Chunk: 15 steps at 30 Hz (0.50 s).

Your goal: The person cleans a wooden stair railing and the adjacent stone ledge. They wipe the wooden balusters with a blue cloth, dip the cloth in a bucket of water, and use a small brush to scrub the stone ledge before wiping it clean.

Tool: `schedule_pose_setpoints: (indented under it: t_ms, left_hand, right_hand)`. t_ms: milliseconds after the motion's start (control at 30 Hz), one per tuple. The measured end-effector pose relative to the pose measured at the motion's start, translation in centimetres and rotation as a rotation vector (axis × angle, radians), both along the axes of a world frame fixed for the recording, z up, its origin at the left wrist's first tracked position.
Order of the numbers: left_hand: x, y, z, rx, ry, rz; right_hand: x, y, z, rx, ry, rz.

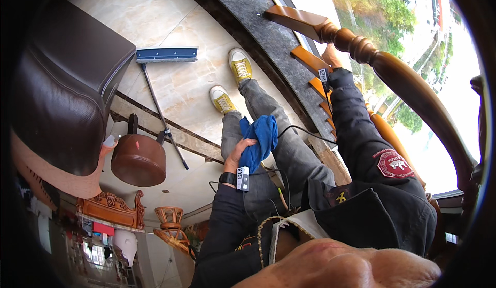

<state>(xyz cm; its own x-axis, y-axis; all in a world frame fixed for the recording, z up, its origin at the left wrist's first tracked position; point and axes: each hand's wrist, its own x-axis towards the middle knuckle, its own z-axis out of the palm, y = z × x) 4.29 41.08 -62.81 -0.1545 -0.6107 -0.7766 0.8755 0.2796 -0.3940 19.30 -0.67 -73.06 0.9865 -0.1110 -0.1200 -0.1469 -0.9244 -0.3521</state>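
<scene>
My left hand is closed around a bunched blue cloth, held in front of my legs. On that wrist are a black band and a small white device bearing print. My right hand reaches out at the window side, against the end of an orange-brown wooden slat. Its fingers are mostly hidden behind the wood, so its hold is unclear. A turned wooden post curves past just beyond this hand. Another small device sits at the right wrist, with a black cable running from it.
A blue-headed window squeegee with a long grey handle lies near a brown leather chair. Beside it is a rounded brown leather seat. A dark stone ledge runs below the window. Farther back are carved wooden furniture and a rattan stool.
</scene>
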Motion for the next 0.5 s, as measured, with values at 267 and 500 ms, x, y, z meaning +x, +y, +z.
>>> schedule_pose_setpoints:
  t_ms: [267,500]
  left_hand:
    - [-0.2,0.1,-0.1,0.017,0.044,0.007]
    - [-0.3,-0.3,-0.7,-0.032,0.01,0.001]
  right_hand:
    - [-0.2,-0.8,-3.5,0.096,0.409,-0.202]
    - [2.0,0.7,3.2,0.194,0.216,-0.16]
